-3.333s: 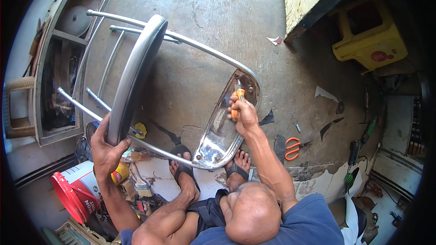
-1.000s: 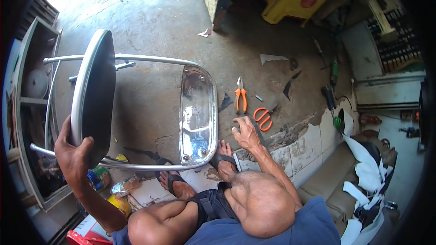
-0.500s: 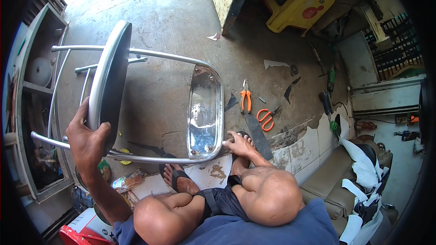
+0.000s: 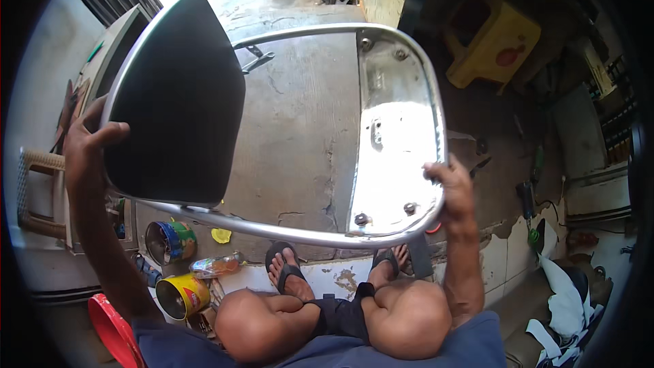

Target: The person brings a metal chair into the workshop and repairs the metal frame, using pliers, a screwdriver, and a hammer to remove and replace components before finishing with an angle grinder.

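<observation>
From afar I see the left hand (image 4: 88,143) gripping the black seat (image 4: 177,102) by its edge, the right hand (image 4: 454,191) curled over the rim of the backrest (image 4: 381,88). The chair frame (image 4: 293,233) is above the floor's (image 4: 293,143) near edge: seat on, backrest bare.

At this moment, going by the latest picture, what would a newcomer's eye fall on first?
The big dark padded seat dominates the left of the view, its edge gripped by the left hand. Next comes the glaring metal panel at the right end of the tubular frame, its outer edge held by the right hand. Beyond, a yellow plastic stool stands out in the shadowed upper right.
</observation>
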Motion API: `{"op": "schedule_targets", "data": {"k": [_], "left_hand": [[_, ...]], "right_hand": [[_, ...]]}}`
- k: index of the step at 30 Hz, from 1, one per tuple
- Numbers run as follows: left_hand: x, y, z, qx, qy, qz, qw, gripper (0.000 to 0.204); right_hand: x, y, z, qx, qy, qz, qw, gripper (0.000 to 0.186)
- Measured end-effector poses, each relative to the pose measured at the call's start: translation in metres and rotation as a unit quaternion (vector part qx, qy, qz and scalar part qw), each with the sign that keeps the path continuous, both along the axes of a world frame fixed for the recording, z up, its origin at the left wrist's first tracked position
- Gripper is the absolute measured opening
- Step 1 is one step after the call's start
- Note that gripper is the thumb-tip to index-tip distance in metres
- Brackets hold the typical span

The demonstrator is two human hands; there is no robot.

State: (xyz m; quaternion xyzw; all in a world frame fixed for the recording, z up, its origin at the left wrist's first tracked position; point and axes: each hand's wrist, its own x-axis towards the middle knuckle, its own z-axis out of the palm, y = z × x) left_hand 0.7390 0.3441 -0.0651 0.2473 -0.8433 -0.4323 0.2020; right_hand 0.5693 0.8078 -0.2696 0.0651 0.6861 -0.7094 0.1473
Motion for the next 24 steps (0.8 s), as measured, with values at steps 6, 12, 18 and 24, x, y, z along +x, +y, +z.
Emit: {"op": "schedule_targets", "data": {"k": [6,12,18,24], "left_hand": [[0.004,-0.043,0.068,0.169,0.068,-0.123,0.976,0.052],[0.001,-0.129,0.068,0.317,0.143,-0.064,0.935,0.04],[0.026,-0.231,0.019,0.224,0.285,0.078,0.929,0.058],[0.109,-0.306,-0.07,-0.164,-0.118,0.384,0.901,0.048]], "right_hand": [[-0.027,-0.024,0.229,-0.117,0.261,0.092,0.954,0.068],[-0.101,-0.029,0.337,0.15,0.73,0.151,0.649,0.032],[-0.076,-0.156,0.383,-0.156,0.496,0.221,0.825,0.026],[-0.055,-0.254,0.362,-0.085,0.473,0.337,0.81,0.043]]}}
